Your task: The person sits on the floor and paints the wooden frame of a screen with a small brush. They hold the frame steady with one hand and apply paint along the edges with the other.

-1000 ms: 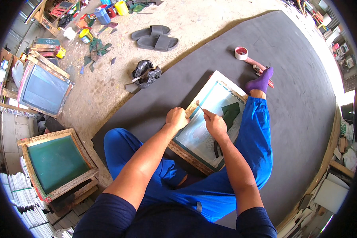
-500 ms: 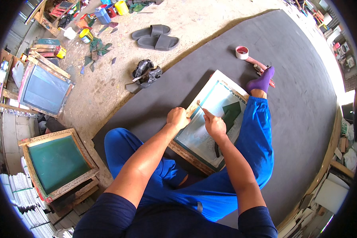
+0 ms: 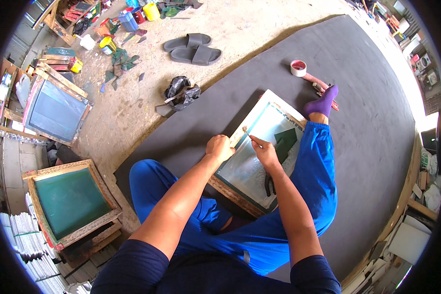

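I see a wooden screen-printing frame [image 3: 259,152] lying on the dark mat [image 3: 367,147] between blue-trousered legs. My left hand [image 3: 219,148] clenches its near rail, steadying it, while my right hand [image 3: 264,151] pinches a thin stick [image 3: 248,134] against the mesh.

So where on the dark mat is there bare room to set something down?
The dark mat is bare right of the blue-trousered leg, out to the wooden edge, and between the tape roll and the black bag. It is crowded at the framed screen, where the left hand and right hand work.
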